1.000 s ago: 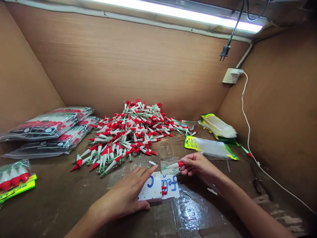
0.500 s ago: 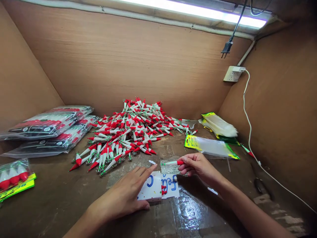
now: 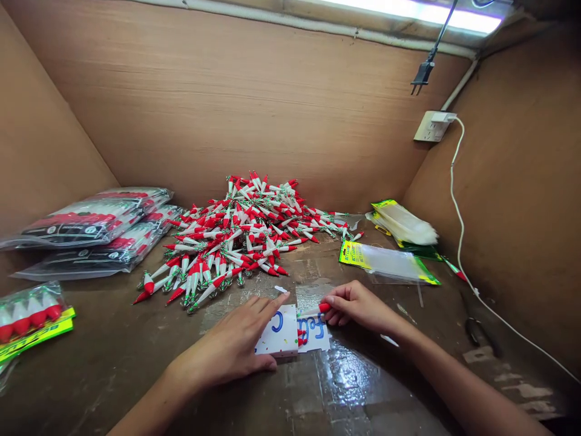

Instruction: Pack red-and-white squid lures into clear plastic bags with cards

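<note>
A small white box (image 3: pixel 282 331) with blue lettering lies on the table, my left hand (image 3: pixel 242 333) spanning it with the thumb on the near side and fingers on the far side. At the box's right end, a white flap (image 3: pixel 318 339) with blue writing sticks out, and red lure tips show at the opening. Between the fingertips of my right hand (image 3: pixel 349 306) is the red end of a squid jig (image 3: pixel 324 307). Its pale body points left over the flap, toward the box opening; its far end is hard to make out.
Behind my hands rises a heap of red-and-white squid jigs (image 3: pixel 240 236). Filled plastic bags (image 3: pixel 91 227) are stacked at left, near a yellow-edged pack of lures (image 3: pixel 34 321). Yellow-green clear packets (image 3: pixel 390 261), pliers (image 3: pixel 479 336) and a white cable (image 3: pixel 458 230) occupy the right.
My right hand has brought the squid jig slightly left and down, from above the flap to the box opening. My left hand stays on the box. The view has shifted slightly.
</note>
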`<state>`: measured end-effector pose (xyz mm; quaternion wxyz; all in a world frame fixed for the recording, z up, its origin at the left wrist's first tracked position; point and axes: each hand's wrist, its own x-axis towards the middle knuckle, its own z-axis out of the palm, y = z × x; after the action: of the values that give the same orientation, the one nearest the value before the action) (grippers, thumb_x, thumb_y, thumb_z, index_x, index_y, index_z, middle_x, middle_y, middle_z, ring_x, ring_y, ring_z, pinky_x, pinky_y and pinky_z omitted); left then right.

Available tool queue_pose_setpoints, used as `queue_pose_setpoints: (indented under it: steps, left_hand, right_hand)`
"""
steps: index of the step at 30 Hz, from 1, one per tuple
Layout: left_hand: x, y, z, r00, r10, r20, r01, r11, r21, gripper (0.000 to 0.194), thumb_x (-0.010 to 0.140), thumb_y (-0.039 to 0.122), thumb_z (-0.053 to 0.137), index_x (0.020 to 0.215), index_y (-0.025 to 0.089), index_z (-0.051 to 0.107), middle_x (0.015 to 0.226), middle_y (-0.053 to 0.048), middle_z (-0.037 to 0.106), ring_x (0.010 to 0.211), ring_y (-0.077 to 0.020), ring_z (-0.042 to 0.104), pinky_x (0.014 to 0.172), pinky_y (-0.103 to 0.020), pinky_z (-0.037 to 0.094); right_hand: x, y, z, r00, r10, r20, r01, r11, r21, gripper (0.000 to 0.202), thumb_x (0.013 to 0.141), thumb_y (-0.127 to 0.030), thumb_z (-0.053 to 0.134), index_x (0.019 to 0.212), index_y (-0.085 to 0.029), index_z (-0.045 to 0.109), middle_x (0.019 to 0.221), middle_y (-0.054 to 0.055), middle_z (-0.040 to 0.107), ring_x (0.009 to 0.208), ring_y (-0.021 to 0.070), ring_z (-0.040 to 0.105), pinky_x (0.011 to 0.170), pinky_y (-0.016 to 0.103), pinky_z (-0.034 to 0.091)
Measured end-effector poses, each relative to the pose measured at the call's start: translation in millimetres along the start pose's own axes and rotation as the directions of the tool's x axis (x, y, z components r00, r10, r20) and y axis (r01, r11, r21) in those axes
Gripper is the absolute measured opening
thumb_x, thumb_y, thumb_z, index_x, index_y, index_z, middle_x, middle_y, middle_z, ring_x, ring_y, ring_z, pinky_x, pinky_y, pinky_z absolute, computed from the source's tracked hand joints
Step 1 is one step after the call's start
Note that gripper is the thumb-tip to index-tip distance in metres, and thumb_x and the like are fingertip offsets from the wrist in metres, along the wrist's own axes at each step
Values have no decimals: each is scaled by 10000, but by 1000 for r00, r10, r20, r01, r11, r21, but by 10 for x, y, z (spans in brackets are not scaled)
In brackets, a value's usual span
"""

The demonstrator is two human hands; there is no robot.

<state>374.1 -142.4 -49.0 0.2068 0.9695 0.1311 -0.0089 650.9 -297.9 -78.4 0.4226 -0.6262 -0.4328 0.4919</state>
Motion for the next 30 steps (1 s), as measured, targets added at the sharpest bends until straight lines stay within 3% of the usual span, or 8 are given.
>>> queue_pose_setpoints:
  steps: [3,6,8,13,19,24,30]
  left_hand:
    - [-1,-22,20,1000,7,-4,-7,1000,-4,1086,772,450,796,1602,397,98,1593,-47,382,1392,-339,422,1128,-466,358]
    - [-2,-57,48,999,28,-16,-28,1000,-10,1093,772,473,798,1604,393,93,1584,-61,396,1404,-364,406,1140,-503,334]
    - [-3,-74,63,999,35,-21,-35,999,-7,1107,765,475,806,1605,391,89,1575,-63,408,1407,-368,402,1146,-513,325]
    - [-4,-69,64,999,32,-14,-32,999,-6,1075,791,478,781,1603,398,81,1615,-52,350,1436,-367,366,1151,-515,318]
    - [-1,-52,48,1000,29,-4,-28,1000,9,1078,790,493,773,1606,378,78,1623,-60,337,1435,-362,368,1145,-500,328]
    - [-3,-61,56,999,32,-13,-32,999,16,1077,792,479,773,1608,371,79,1615,-63,346,1426,-353,377,1150,-487,324]
    - [5,-61,76,998,53,-34,-53,999,1,1078,782,479,790,1604,381,100,1590,-50,387,1411,-348,389,1144,-483,333]
  right_hand:
    - [4,26,153,984,-175,-33,167,973,-160,392,885,-483,680,1111,-167,733,925,75,786,786,196,719,728,311,549]
    - [-37,-14,195,936,-353,6,320,841,-437,316,860,-331,731,1156,-222,737,1018,66,777,904,227,706,828,340,521]
    - [-57,-34,195,911,-408,55,373,761,-531,248,876,-283,713,1116,-235,753,1013,58,773,907,220,700,829,324,505]
    - [-31,12,219,905,-424,46,368,723,-584,149,933,-300,661,993,-236,781,903,39,770,800,181,698,748,274,490]
    - [-40,14,175,904,-422,69,379,715,-587,215,896,-278,704,1102,-237,749,990,50,755,875,196,686,806,290,494]
    - [-63,-13,120,907,-410,98,382,700,-604,163,895,-272,706,1044,-240,763,934,36,724,823,179,654,762,271,474]
    - [7,58,342,887,-457,67,383,645,-662,124,936,-301,668,986,-235,760,895,40,703,853,185,642,764,272,453]
